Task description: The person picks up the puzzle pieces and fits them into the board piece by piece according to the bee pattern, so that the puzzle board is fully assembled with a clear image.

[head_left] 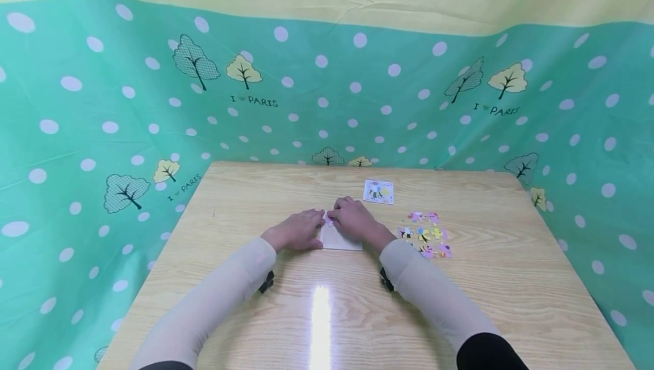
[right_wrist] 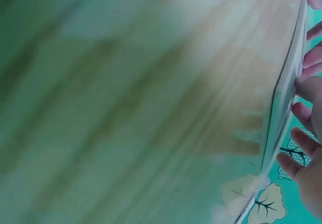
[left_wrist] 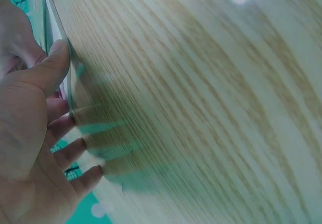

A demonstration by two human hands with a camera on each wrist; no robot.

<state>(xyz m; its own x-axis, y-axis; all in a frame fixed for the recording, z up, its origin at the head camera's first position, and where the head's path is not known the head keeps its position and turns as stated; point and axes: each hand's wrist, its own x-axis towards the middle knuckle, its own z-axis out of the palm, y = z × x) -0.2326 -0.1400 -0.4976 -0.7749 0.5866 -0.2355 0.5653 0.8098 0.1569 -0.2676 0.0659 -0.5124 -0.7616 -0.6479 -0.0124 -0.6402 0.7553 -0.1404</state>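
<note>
Two hands meet at the middle of the wooden surface point(head_left: 460, 302), over a pale puzzle board point(head_left: 341, 239) that lies flat between them. Most of the board is hidden beneath the hands; only its near edge and lower corner show in the head view. The left hand point(head_left: 298, 229) rests on the board's left side with its fingers laid out fairly straight, and the left wrist view shows the thumb point(left_wrist: 54, 65) against the board's thin edge, the other fingertips touching the wood. The right hand point(head_left: 355, 218) is bent over the board's top, its fingertips pinching a small pink puzzle piece point(head_left: 330, 222) just where the two hands meet. The piece is tiny and mostly covered, so its shape cannot be made out. The right wrist view is badly blurred: only the board's edge and a few fingers point(right_wrist: 308, 90) at the frame's right side can be told.

To the right of the board, near the right forearm, lie scattered loose pieces point(head_left: 426, 235) in pink, yellow and blue. Beyond the hands sits a small picture card point(head_left: 378, 192), its print too small to read. A green dotted curtain point(head_left: 102, 103) with trees surrounds the surface on three sides.
</note>
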